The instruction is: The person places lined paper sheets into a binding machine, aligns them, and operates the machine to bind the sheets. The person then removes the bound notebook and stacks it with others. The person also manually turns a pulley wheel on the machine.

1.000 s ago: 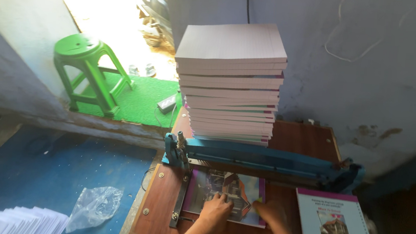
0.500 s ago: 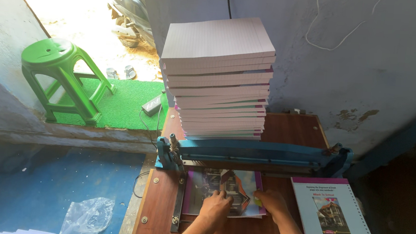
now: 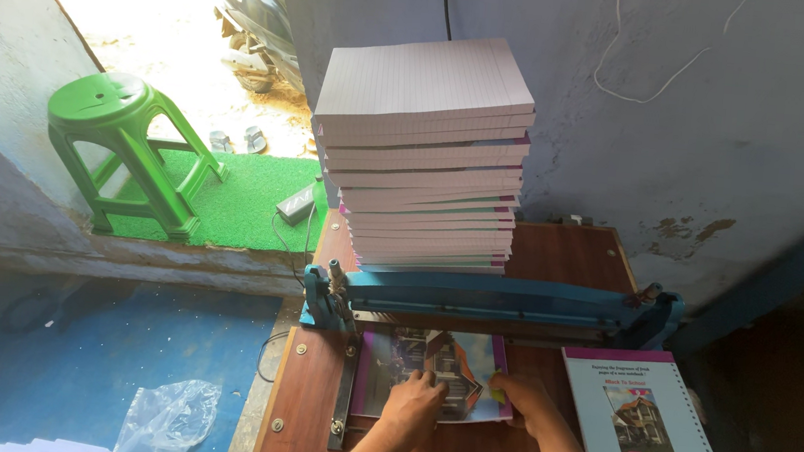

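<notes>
My left hand (image 3: 413, 401) lies flat on a notebook with a colourful picture cover (image 3: 453, 361), pressing it onto the wooden table (image 3: 309, 402). My right hand (image 3: 522, 399) grips the same notebook's right edge. The notebook's far end sits under the blue bar of a long blue machine (image 3: 492, 302) that spans the table. A metal guide strip (image 3: 343, 395) runs along the notebook's left side. Behind the blue machine stands a tall stack of lined notebooks (image 3: 423, 150).
Another notebook with a purple-topped cover (image 3: 646, 427) lies at the table's right. A green plastic stool (image 3: 123, 148) stands on a green mat (image 3: 239, 202) by the doorway, beside a small black box with a cable (image 3: 295, 207). A clear plastic bag (image 3: 167, 419) lies on the blue floor.
The view has shifted, so the table and stack sit more to the right and lower. Both hands stay on the picture-cover notebook under the blue bar.
</notes>
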